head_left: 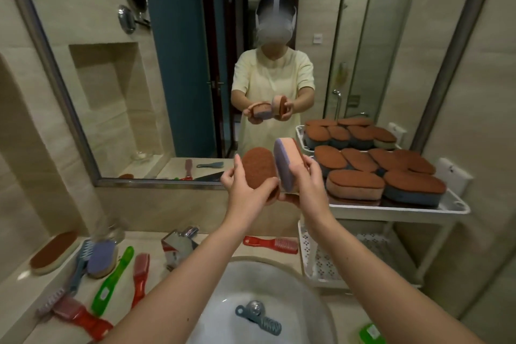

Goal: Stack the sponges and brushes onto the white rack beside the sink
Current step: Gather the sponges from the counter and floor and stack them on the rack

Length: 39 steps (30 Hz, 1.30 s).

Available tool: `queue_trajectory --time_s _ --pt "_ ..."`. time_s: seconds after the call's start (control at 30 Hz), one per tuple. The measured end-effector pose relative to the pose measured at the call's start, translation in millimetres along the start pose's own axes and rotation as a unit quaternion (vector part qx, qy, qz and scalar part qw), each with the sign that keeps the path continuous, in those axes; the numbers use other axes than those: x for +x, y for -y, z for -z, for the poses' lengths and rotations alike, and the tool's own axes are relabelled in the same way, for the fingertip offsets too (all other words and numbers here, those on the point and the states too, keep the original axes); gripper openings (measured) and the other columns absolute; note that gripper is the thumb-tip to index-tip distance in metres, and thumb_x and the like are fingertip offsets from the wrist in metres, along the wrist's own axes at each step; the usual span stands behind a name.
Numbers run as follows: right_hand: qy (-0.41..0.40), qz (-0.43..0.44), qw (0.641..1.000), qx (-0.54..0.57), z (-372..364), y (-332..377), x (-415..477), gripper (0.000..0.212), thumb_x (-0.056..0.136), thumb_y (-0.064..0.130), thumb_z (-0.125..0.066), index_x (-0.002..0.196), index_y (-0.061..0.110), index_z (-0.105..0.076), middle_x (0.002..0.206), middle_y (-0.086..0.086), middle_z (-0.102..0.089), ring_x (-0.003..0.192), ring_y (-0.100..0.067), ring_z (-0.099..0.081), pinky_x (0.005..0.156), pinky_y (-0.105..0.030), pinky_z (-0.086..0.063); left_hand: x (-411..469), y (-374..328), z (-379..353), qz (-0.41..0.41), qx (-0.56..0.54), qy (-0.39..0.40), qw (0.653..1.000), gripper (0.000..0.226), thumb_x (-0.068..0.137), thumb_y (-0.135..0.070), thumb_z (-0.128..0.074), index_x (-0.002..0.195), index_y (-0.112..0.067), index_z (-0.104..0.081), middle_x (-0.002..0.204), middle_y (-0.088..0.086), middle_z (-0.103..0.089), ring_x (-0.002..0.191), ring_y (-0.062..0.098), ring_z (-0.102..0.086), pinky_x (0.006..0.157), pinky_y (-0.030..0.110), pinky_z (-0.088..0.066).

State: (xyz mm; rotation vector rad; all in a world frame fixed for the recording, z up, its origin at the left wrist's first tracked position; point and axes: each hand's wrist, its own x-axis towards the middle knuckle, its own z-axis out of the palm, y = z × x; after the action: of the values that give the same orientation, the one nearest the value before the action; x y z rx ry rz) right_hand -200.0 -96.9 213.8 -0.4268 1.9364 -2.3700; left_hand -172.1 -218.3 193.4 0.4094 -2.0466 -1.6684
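My left hand (245,190) grips an oval sponge (258,169) with its brown scouring face toward me. My right hand (307,184) holds a second sponge (284,165) upright, purple and pink layers showing. Both are raised in front of the mirror, just left of the white rack (458,208). The rack's top shelf carries several brown-topped sponges (354,184). On the counter to the left lie two sponges (53,253) (102,258) and green (113,279), red (139,274) and grey-blue (79,265) brushes. A red brush (272,243) lies behind the sink.
The white sink basin (223,293) is below my arms, with a grey-blue brush (258,318) lying in it. A chrome tap (181,244) stands behind the basin. The rack's lower shelf (324,262) is perforated. A large mirror (173,64) covers the wall ahead.
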Motion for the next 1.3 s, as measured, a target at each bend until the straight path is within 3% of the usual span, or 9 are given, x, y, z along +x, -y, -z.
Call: queue_trajectory --time_s 0.13,0.27,0.37,0.47,0.63,0.77,1.07,1.2,1.3 --pt "-0.031 0.012 0.999 -0.008 36 17 8 0.035 0.089 0.048 -0.049 0.123 0.039 -0.043 0.123 0.005 -0.056 0.113 -0.019 -0.058 0.088 -0.044 -0.054 -2 -17 -30 -0.084 0.071 0.033 0.993 0.124 0.062 -0.051 -0.078 0.150 -0.042 0.009 0.124 -0.024 -0.012 0.111 0.009 -0.035 0.085 0.019 -0.039" --pt "-0.049 0.011 0.999 -0.006 70 34 14 0.028 0.096 0.041 -0.044 0.124 0.037 -0.042 0.120 0.003 -0.057 0.106 -0.017 -0.060 0.070 -0.030 -0.054 -10 -32 -61 -0.168 0.142 0.076 0.973 0.116 0.062 -0.049 -0.077 0.145 -0.055 0.005 0.126 -0.025 -0.013 0.103 0.007 -0.040 0.085 0.022 -0.044" --pt "-0.056 0.004 0.998 -0.016 94 46 16 0.034 0.091 0.035 -0.042 0.126 0.033 -0.044 0.119 -0.001 -0.057 0.106 -0.020 -0.059 0.074 -0.039 -0.058 -14 -39 -81 -0.183 0.132 0.107 0.968 0.101 0.066 -0.042 -0.075 0.147 -0.049 -0.015 0.143 -0.025 -0.012 0.114 0.008 -0.042 0.097 0.028 -0.047" --pt "-0.056 0.000 0.998 -0.030 113 55 22 0.032 0.094 0.027 -0.038 0.125 0.030 -0.045 0.119 -0.004 -0.059 0.107 -0.023 -0.060 0.083 -0.045 -0.057 -15 -48 -98 -0.186 0.101 0.114 0.971 0.084 0.074 -0.033 -0.072 0.147 -0.041 -0.033 0.154 -0.010 -0.023 0.131 0.012 -0.039 0.103 0.032 -0.046" --pt "-0.055 0.026 0.994 -0.090 136 70 37 0.037 0.092 0.020 -0.048 0.129 0.026 -0.051 0.109 0.007 -0.060 0.098 -0.010 -0.060 0.067 -0.024 -0.054 -10 -67 -124 -0.159 0.051 0.098 0.981 0.071 0.079 -0.032 -0.070 0.144 -0.034 -0.041 0.144 -0.005 -0.042 0.125 0.013 -0.046 0.101 0.032 -0.045" --pt "-0.051 0.005 0.994 -0.093 149 77 54 0.041 0.089 0.019 -0.058 0.129 0.026 -0.054 0.109 0.002 -0.061 0.100 -0.019 -0.063 0.083 -0.044 -0.058 -1 -72 -139 -0.137 0.028 0.095 0.986 0.070 0.081 -0.029 -0.070 0.144 -0.033 -0.042 0.142 -0.004 -0.046 0.122 0.013 -0.048 0.102 0.033 -0.045" --pt "-0.058 0.038 0.989 -0.133 166 58 87 0.052 0.082 0.025 -0.070 0.132 0.027 -0.058 0.131 -0.001 -0.061 0.114 -0.016 -0.058 0.097 -0.041 -0.052 28 -57 -160 -0.122 0.052 0.073 0.988 0.068 0.083 -0.035 -0.069 0.145 -0.035 -0.040 0.146 -0.005 -0.044 0.127 0.013 -0.046 0.103 0.032 -0.043" --pt "-0.089 0.089 0.958 -0.258 175 47 97 0.057 0.077 0.040 -0.069 0.132 0.032 -0.058 0.134 0.002 -0.058 0.111 -0.008 -0.054 0.094 -0.032 -0.047 40 -47 -168 -0.112 0.079 0.038 0.990 0.067 0.084 -0.037 -0.067 0.145 -0.037 -0.039 0.147 -0.005 -0.042 0.124 0.011 -0.046 0.089 0.024 -0.038" --pt "-0.128 0.095 0.889 -0.429 179 37 103 0.060 0.074 0.061 -0.061 0.129 0.039 -0.059 0.129 0.005 -0.054 0.119 -0.013 -0.051 0.109 -0.045 -0.033 46 -40 -172 -0.108 0.092 0.038 0.989 0.066 0.085 -0.037 -0.066 0.145 -0.037 -0.039 0.149 -0.004 -0.040 0.126 0.013 -0.046 0.089 0.025 -0.040"
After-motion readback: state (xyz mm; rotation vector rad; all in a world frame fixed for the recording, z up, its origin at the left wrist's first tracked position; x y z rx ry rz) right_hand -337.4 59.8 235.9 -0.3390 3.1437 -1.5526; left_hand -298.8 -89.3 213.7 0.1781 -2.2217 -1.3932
